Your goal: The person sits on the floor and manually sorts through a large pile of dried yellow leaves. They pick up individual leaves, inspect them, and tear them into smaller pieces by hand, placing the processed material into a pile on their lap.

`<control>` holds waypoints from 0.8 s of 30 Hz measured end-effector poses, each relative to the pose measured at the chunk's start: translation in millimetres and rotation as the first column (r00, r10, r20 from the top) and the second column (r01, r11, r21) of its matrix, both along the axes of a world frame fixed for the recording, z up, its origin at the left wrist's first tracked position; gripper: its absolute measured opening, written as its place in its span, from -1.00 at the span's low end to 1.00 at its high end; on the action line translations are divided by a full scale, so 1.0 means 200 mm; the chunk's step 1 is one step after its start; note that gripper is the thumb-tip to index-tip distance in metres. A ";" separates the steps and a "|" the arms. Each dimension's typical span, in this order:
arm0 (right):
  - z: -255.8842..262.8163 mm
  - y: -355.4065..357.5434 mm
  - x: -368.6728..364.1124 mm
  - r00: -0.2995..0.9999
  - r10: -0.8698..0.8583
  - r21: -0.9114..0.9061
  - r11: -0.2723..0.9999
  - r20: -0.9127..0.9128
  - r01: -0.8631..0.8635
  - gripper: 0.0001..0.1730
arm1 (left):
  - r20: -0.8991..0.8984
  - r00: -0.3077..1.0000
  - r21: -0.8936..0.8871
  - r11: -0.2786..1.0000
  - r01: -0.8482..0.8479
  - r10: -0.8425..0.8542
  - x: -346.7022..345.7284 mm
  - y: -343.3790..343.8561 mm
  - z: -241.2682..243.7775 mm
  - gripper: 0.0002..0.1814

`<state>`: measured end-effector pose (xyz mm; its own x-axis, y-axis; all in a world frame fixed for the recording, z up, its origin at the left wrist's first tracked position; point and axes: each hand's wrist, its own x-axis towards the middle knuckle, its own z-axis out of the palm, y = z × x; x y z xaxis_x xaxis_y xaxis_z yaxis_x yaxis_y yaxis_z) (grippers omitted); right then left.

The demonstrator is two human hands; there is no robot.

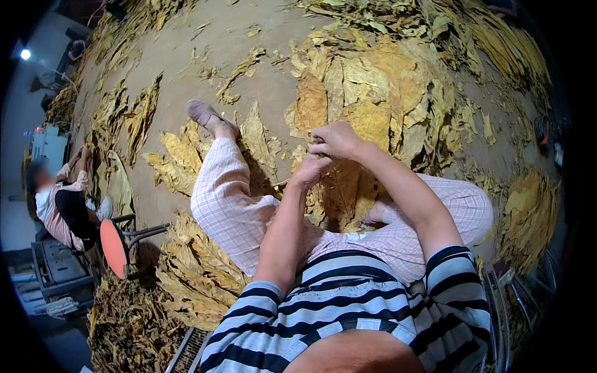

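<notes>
My left hand [311,170] and my right hand [339,140] meet in front of my lap, fingers curled together around the butt end of a bundle of dried tobacco leaves [343,193]. Its brown-yellow blades spread between my legs, below my hands. The fingers hide most of the stems. Just beyond my right hand lies a broad heap of flattened yellow tobacco leaves [368,88], with a browner leaf [311,100] on its left edge. A smaller fan of leaves [179,154] rests beside my left shin.
More leaf piles lie by my left hip [200,270], at the right [529,219] and along the back [508,42]. Leaf scraps dot the floor [182,70]. At left are a red-topped stool [114,249] and another person [63,200], seated, handling leaves. Metal frames [496,321] stand behind me.
</notes>
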<state>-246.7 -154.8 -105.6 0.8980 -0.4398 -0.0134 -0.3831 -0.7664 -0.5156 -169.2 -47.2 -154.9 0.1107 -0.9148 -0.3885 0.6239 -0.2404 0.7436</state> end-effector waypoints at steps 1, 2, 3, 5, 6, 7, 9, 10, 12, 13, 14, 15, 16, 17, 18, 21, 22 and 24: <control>-0.01 0.00 0.00 1.000 -0.025 0.010 1.000 0.019 0.025 -0.62 | -0.050 0.995 0.019 0.996 -0.088 0.089 -0.03 -0.01 0.03 -0.81; -0.05 0.00 0.00 0.998 -0.070 -0.063 0.996 0.003 0.070 -0.69 | 0.001 0.999 0.049 0.998 -0.047 0.047 -0.04 -0.02 0.04 -0.85; -0.09 0.00 0.00 0.993 -0.120 0.018 0.993 0.001 0.120 -0.68 | 0.055 0.998 0.077 0.997 -0.014 0.010 -0.03 -0.01 0.05 -0.88; -0.15 -0.02 0.01 0.976 -0.215 0.179 0.960 -0.014 0.214 -0.66 | 0.142 0.984 0.111 0.989 0.094 -0.110 -0.01 -0.02 0.06 -0.90; -0.23 -0.05 0.03 0.908 -0.417 0.419 0.819 -0.036 0.392 -0.63 | 0.177 0.967 0.118 0.979 0.165 -0.184 0.01 -0.04 0.04 -0.88; -0.33 -0.10 0.04 0.801 -0.588 0.621 0.588 -0.112 0.518 -0.60 | 0.211 0.943 0.129 0.963 0.236 -0.259 0.03 -0.05 0.03 -0.86; -0.39 -0.15 0.03 0.603 -0.763 0.829 0.169 -0.233 0.533 -0.54 | 0.217 0.941 0.117 0.964 0.237 -0.258 0.02 -0.05 0.04 -0.82; -0.36 -0.17 0.02 0.530 -0.813 0.881 0.046 -0.241 0.470 -0.50 | 0.290 0.939 0.157 0.977 0.141 -0.182 -0.02 -0.05 0.10 -0.83; -0.27 -0.15 0.03 0.519 -0.836 0.908 0.064 -0.178 0.415 -0.45 | 0.232 0.943 0.154 0.967 0.205 -0.237 0.06 -0.03 0.03 -0.78; -0.22 -0.14 0.02 0.580 -0.808 0.878 0.199 -0.105 0.436 -0.43 | 0.213 0.958 0.182 0.971 0.154 -0.192 0.08 -0.03 0.03 -0.79; -0.18 -0.13 0.01 0.640 -0.768 0.833 0.330 -0.037 0.444 -0.40 | 0.195 0.970 0.211 0.972 0.104 -0.146 0.08 -0.03 0.02 -0.80; -0.14 -0.13 0.00 0.769 -0.638 0.844 0.388 -0.043 0.370 -0.38 | 0.179 0.979 0.238 0.970 0.057 -0.102 0.09 -0.04 0.02 -0.80; -0.09 -0.13 -0.01 0.871 -0.488 0.856 0.431 -0.045 0.286 -0.36 | 0.154 0.979 0.239 0.966 0.097 -0.137 0.10 -0.05 0.03 -0.82; -0.06 -0.13 -0.01 0.945 -0.323 0.867 0.457 -0.044 0.197 -0.33 | 0.148 0.983 0.183 0.980 0.080 -0.108 0.10 -0.05 -0.01 -0.81; -0.03 -0.12 0.00 0.982 -0.168 0.829 0.535 -0.085 0.163 -0.37 | 0.141 0.986 0.121 0.990 0.067 -0.084 0.11 -0.06 -0.06 -0.80; -0.15 0.01 0.03 0.963 -0.270 0.491 0.837 -0.015 0.242 -0.63 | 0.139 0.989 0.081 0.996 0.037 -0.048 0.09 -0.07 -0.07 -0.77; -0.18 0.04 0.03 0.944 -0.308 0.442 0.868 0.121 0.226 -0.69 | 0.141 0.989 0.093 0.995 0.027 -0.041 0.08 -0.06 -0.06 -0.76; -0.22 0.09 0.05 0.890 -0.411 0.366 0.873 0.199 0.321 -0.76 | 0.148 0.988 0.137 0.990 0.013 -0.034 0.08 -0.04 -0.06 -0.76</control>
